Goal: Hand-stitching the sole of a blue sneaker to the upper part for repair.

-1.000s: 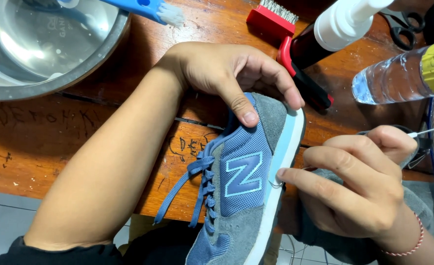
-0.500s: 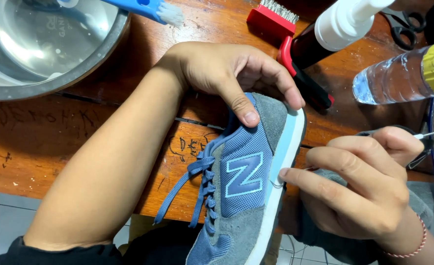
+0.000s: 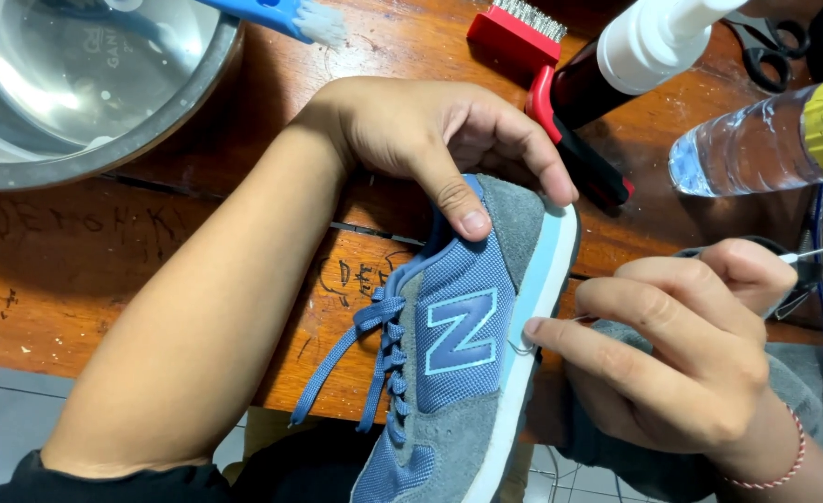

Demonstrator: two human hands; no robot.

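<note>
Counting what sits on the wooden table [image 3: 76, 270]: one shoe [image 3: 472, 345], one steel bowl [image 3: 86, 84], two brushes — a blue brush [image 3: 281, 14] at the bowl's rim and a red wire brush [image 3: 523, 33] — plus one white-capped spray bottle [image 3: 654, 42], one clear plastic bottle [image 3: 756, 140] and one pair of scissors [image 3: 765, 42] at the far edge.

The left hand [image 3: 430, 130] comes in over the table with the forearm slanting across, fingers curled around the shoe's heel end and the thumb pressed flat on the blue mesh side. The right hand [image 3: 691, 354] rests just beside the sole, forefinger stretched out with its tip touching the pale blue midsole, the other fingers folded in, pinching a thin needle-like tool [image 3: 816, 251] whose metal end sticks out to the right. A thin thread loop shows at the sole edge near the fingertip.

The shoe lies on its side, half over the table's near edge. Its long axis runs slantwise, heel toward the table's far side, toe down toward the person's lap; laces [image 3: 374, 363] dangle to the left.
</note>
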